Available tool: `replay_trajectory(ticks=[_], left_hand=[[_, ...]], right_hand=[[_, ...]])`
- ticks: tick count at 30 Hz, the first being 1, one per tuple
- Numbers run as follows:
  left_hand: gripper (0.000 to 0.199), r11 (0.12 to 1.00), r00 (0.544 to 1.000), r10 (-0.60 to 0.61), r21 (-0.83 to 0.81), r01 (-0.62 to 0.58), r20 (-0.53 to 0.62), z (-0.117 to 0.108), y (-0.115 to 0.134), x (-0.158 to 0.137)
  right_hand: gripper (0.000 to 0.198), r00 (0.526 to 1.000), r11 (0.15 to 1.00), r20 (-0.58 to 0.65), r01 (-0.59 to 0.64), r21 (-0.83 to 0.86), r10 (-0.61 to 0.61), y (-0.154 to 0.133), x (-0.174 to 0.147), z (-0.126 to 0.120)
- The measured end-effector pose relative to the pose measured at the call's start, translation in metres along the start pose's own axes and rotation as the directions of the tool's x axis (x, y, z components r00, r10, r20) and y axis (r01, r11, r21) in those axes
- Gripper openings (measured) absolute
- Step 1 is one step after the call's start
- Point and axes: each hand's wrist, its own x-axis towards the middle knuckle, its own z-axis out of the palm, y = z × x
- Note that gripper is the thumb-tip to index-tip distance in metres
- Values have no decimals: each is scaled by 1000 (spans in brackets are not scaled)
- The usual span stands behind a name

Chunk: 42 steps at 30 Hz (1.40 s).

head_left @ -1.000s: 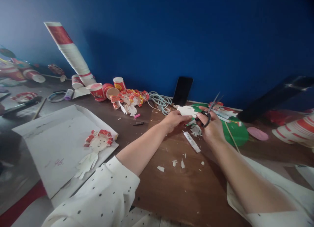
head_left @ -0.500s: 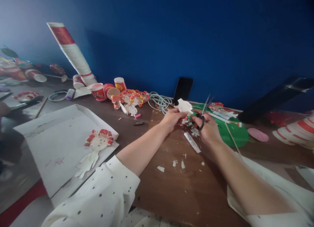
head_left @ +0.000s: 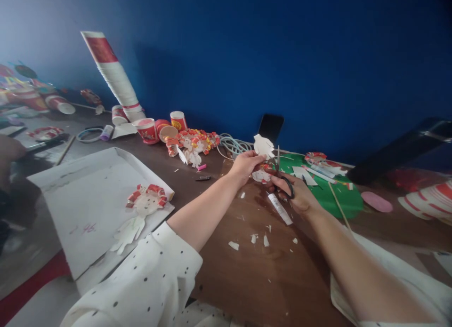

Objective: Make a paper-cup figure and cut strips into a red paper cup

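My left hand point(head_left: 246, 167) pinches a white paper cutout point(head_left: 263, 146) with a jagged outline, held above the table. Scissors point(head_left: 290, 188) with black handles are in my right hand point(head_left: 295, 194), blades pointing up beside the cutout's right edge. Just below the two hands is a paper doll head point(head_left: 262, 176) with a drawn face and red trim; whether it lies on the table or is held, I cannot tell. A white glue tube point(head_left: 280, 209) lies under my right hand. Small paper scraps point(head_left: 266, 241) are scattered over the brown table point(head_left: 240, 275).
A paper doll point(head_left: 146, 204) rests on a big white envelope point(head_left: 88, 204) at left. Paper cups point(head_left: 146, 131), more dolls point(head_left: 194, 146) and a coiled cable point(head_left: 229, 145) line the back. A phone point(head_left: 271, 127) leans on the wall. Another person's hand point(head_left: 10, 148) shows far left.
The scissors' blades have swung from pointing up and right to nearly upright, close against the cutout. The cutout has risen slightly and turned. A white paper piece on the green sheet is now visible.
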Motion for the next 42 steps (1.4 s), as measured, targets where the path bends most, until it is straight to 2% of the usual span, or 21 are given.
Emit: replay_trajectory(ticks=[4,11,15,21,31,42], left_hand=[[17,996,1000,15,88,-16,13,-1,3,-2],[16,983,999,41,177,-46,33,-2,1,-1],[15,967,993,113,227,-116,28,-2,1,1],[14,930,989,144,337,-144,24,-3,2,4],[14,925,987,161,351,-147,-9,-3,1,5],[14,932,987,159,330,-150,-2,-4,0,6]], right_hand=[[47,999,993,18,34,-109,-32,-7,-4,-1],[46,1000,985,11,24,-170,-23,-15,-5,-3],[48,1000,989,23,15,-146,-12,-16,-6,-2],[47,1000,987,-4,27,-155,-28,-14,-4,-1],[45,996,976,-7,85,-202,-88,-11,-1,-1],[48,997,973,-2,79,-215,-82,-9,-1,-1]])
